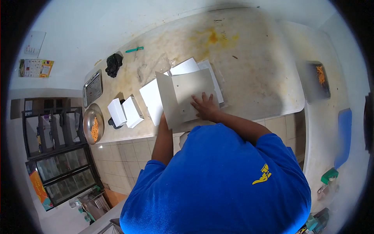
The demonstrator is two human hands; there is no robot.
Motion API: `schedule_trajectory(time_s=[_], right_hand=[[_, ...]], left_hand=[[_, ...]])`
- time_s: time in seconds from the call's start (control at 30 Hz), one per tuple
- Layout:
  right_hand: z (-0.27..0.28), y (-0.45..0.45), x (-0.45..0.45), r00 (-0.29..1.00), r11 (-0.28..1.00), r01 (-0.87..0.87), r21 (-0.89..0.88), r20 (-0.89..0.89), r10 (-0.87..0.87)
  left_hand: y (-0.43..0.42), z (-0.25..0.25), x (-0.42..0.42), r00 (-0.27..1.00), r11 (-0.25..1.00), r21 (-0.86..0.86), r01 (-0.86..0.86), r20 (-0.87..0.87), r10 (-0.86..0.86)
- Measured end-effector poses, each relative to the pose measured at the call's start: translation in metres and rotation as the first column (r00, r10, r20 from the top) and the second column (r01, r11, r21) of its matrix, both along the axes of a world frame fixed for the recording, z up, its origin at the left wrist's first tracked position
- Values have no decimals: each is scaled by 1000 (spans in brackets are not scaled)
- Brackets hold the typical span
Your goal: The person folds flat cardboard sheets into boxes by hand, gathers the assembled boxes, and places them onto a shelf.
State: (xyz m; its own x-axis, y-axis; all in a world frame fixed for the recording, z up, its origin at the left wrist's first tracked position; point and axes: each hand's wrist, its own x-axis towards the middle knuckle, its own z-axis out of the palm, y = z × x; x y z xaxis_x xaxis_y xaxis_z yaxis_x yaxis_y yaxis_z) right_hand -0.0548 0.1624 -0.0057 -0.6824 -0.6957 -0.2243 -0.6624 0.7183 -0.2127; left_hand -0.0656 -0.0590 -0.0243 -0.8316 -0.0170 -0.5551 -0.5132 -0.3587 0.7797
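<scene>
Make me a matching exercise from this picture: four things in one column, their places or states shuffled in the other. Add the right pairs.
Column one
1. right hand
2. grey board
3. metal bowl
4. teal tool

Column two
A. lies near the black bag
B. creased, with one side panel raised
C. contains orange shreds
D. spread out on a grey surface

Pairs: 1-D, 2-B, 3-C, 4-A
</scene>
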Motion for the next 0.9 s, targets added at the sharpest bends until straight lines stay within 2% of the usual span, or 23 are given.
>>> schedule_trajectory(time_s=[0.07, 0.13, 0.17, 0.23, 0.27, 0.3, 0.4, 0.43, 0.47, 0.5, 0.53, 0.57, 0.67, 0.77, 0.87, 0.9], right_hand=[[-7, 5, 0, 999, 999, -9, -52, -34, 7], [-18, 7, 0, 997, 994, -25, -108, -72, 17], [-23, 6, 0, 998, 997, -50, -60, -51, 46], [-26, 2, -2, 995, 994, -103, 30, -8, 103], [-27, 1, -4, 994, 994, -109, 13, -12, 109], [-29, 1, -6, 994, 994, -109, 2, -10, 109], [-36, 4, -6, 994, 993, -109, -37, -16, 109], [-40, 5, -5, 995, 993, -104, -51, -13, 103], [-43, 7, -5, 995, 992, -104, -69, -14, 103], [-46, 9, -6, 995, 991, -99, -85, -14, 98], [-48, 11, -6, 995, 990, -98, -104, -17, 97], [-50, 14, -6, 996, 988, -93, -123, -19, 91], [-58, 22, -5, 998, 978, -63, -200, -2, 64], [-67, 29, -7, 999, 955, -15, -297, 42, 29], [-73, 36, -5, 993, 909, 66, -412, 117, -19], [-74, 39, -5, 988, 890, 95, -446, 148, -31]], left_hand=[[-4, -18, 5, 994, 987, 152, -56, 102, 41], [6, -8, 9, 986, 977, 195, -85, 155, 55], [11, -3, 10, 984, 978, 189, -92, 166, 61], [32, 37, 9, 979, 979, 174, -106, 188, 73], [37, 48, 8, 977, 979, 167, -113, 197, 80], [7, 3, 9, 985, 867, 467, 171, -81, -151], [52, 29, 13, 999, 994, 102, 39, 19, -41], [68, 49, 16, 995, 996, 28, 80, -61, -79], [71, 34, 18, 981, 958, -264, 113, -122, -149], [71, 9, 19, 959, 838, -534, 114, -162, -234], [74, 3, 17, 930, 647, -758, 84, -173, -323], [70, 0, 22, 856, 523, -851, 55, -229, -463], [69, -3, 22, 782, 418, -908, -3, -263, -565], [76, -7, 21, 730, 411, -911, -26, -298, -615], [82, 3, 17, 719, 395, -918, -28, -293, -631], [84, 6, 14, 747, 353, -936, 19, -221, -627]])
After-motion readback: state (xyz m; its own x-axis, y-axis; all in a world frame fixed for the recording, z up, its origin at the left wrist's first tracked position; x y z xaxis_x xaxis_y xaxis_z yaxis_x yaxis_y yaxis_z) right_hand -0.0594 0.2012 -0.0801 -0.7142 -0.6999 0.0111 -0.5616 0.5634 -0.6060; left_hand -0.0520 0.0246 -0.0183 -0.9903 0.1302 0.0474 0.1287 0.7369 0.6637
